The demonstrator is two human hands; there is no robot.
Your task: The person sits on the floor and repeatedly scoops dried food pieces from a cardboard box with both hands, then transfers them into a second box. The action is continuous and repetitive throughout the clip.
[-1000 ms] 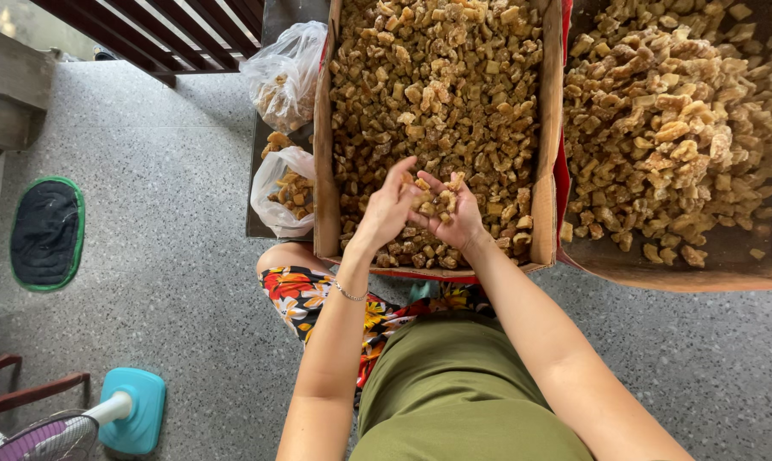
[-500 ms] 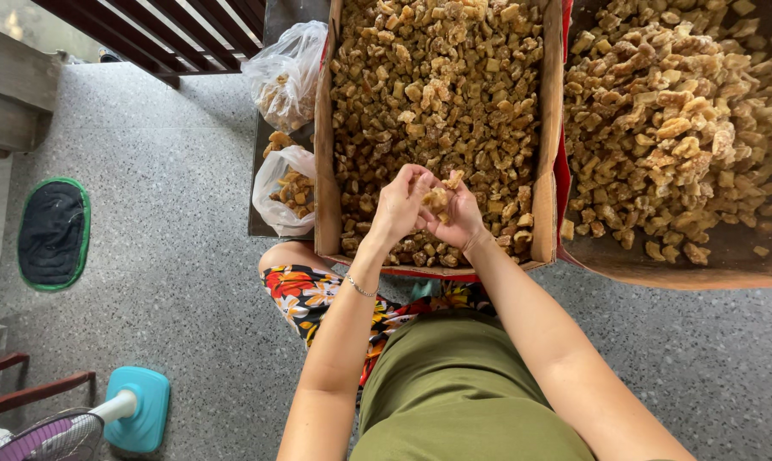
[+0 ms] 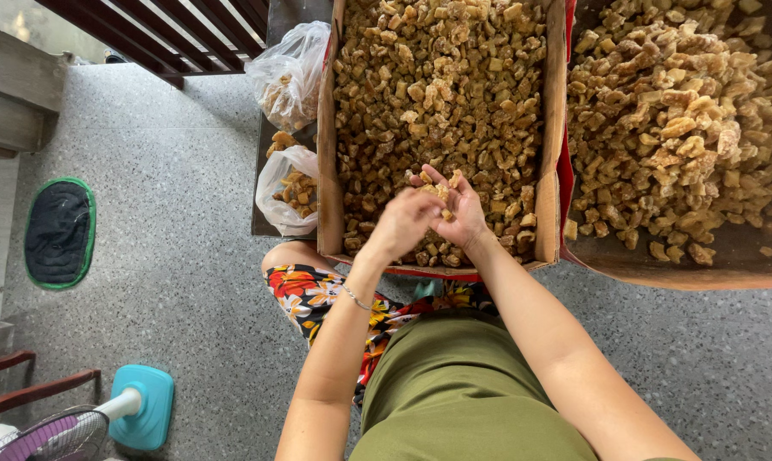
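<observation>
Both my hands meet over the near end of a cardboard box (image 3: 553, 128) filled with brown, sugary chunks (image 3: 437, 94). My right hand (image 3: 464, 212) is cupped palm up with several chunks lying in it. My left hand (image 3: 400, 224) reaches into that palm, its fingers pinched together on one of the pieces. A thin bracelet circles my left wrist.
A second box (image 3: 676, 271) of paler chunks stands to the right. Two clear plastic bags (image 3: 289, 77) holding chunks lie left of the first box. On the speckled floor are a dark green-edged mat (image 3: 58, 232) and a teal fan base (image 3: 140, 406).
My hands have lifted slightly off the pile and drawn together; the left hand's fingers have closed over the chunks in my right palm.
</observation>
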